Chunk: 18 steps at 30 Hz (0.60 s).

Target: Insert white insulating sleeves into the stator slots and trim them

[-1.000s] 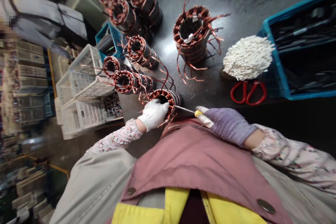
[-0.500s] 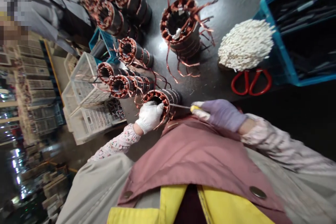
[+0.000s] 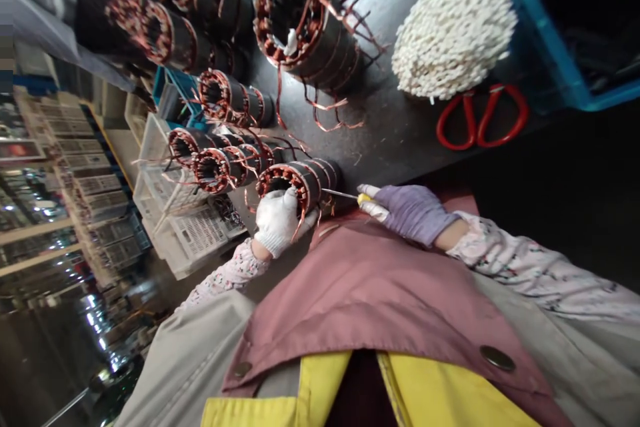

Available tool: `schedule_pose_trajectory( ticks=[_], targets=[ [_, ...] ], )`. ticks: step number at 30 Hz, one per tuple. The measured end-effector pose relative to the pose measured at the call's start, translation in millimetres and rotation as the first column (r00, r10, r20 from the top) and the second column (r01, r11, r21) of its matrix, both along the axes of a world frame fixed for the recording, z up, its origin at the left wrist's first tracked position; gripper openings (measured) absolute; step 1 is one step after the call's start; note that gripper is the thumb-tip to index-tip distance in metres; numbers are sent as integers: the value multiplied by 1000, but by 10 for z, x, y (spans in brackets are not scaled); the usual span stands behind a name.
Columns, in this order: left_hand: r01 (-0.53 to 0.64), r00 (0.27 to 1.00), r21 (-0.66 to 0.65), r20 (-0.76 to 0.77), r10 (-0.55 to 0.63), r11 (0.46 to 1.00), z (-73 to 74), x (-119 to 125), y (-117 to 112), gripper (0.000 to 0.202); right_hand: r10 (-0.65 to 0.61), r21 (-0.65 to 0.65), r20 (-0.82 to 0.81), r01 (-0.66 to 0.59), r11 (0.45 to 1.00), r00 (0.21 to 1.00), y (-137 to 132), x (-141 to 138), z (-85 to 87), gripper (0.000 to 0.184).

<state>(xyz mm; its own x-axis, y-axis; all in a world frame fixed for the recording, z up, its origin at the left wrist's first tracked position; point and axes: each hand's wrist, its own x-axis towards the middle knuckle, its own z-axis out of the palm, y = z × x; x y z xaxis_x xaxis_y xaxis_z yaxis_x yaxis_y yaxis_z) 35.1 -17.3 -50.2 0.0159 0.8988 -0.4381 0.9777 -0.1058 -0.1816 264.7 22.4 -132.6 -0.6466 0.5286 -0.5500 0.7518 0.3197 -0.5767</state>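
Note:
My left hand (image 3: 278,221), in a white knit glove, grips the near end of a copper-wound motor stator (image 3: 305,181) lying on its side. My right hand (image 3: 410,213), in a purple glove, holds a thin steel pick with a yellow handle (image 3: 340,194). The pick's tip reaches the stator's end near my left hand, though the contact point is hidden. Copper wire ends stick out of the windings. A larger stator (image 3: 305,27) with long loose leads stands beyond my hands.
Several more stators (image 3: 220,170) lie on the dark workbench (image 3: 385,147). A heap of small white sleeves (image 3: 454,32) and red-handled scissors (image 3: 480,119) sit by a blue crate of dark parts (image 3: 550,33). White plastic crates (image 3: 193,230) stand beyond the bench's left edge.
The whole view has tilted, and the bench objects have shifted up and left in the picture. My hands stay on the stator and pick.

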Motion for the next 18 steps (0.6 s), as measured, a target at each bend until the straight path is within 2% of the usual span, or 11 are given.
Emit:
schedule_pose_trajectory(
  ticks=[4, 9, 12, 15, 18],
  targets=[
    [-12, 1000, -16, -4, 12, 1000, -11, 1, 3, 52, 22, 27, 24, -23, 999, 999, 24, -22, 28, 52],
    [0, 1000, -10, 8, 0, 1000, -38, -26, -6, 50, 129, 17, 84, -130, 991, 988, 245, -22, 256, 48],
    [12, 1000, -22, 22, -11, 1000, -46, -22, 1, 52, 202, 6, 112, -204, 979, 973, 414, -178, 343, 45],
    [-2, 1000, -40, 2, 2, 999, -44, -22, 18, 52, 263, -5, -8, -263, 965, 965, 506, -501, 289, 49],
    [-23, 999, -47, -37, 21, 999, -37, -50, 34, 53, 219, 55, -149, -213, 975, 964, 477, -728, 207, 51]
  ],
)
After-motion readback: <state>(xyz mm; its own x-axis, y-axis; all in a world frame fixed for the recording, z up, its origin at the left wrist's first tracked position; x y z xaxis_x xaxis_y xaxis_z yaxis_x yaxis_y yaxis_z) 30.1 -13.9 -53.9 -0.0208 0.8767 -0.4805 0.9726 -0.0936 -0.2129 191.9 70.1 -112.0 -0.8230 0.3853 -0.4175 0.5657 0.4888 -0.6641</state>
